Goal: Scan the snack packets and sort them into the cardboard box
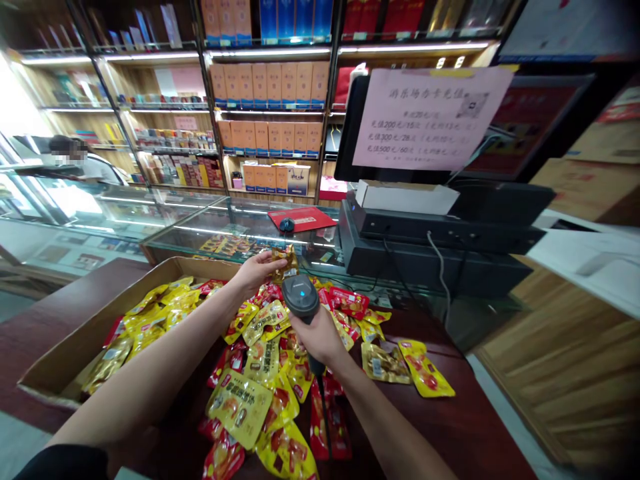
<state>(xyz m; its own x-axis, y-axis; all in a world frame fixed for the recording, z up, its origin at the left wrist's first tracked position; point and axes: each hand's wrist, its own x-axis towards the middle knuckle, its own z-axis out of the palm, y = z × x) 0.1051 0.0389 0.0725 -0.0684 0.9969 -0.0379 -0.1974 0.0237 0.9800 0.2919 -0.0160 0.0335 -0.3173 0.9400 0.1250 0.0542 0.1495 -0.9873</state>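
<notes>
My left hand (257, 271) is closed on a gold snack packet (284, 260), lifted above the far side of the pile. My right hand (320, 333) grips a black barcode scanner (301, 295) by its handle, its head close to that packet and a blue light lit on top. The scanner's cable runs down over the packets. Below both hands spreads a loose heap of yellow, red and gold snack packets (240, 405). Left of the heap, partly behind my left forearm, sits a shallow cardboard box (65, 357) with more packets in it.
Two packets, one of them yellow (425, 368), lie apart at the right of the brown table (440, 427). Behind stand a glass counter (220, 223), a mouse (287, 225) on a red sheet, and a monitor with a pink notice (425, 120). A person sits far left.
</notes>
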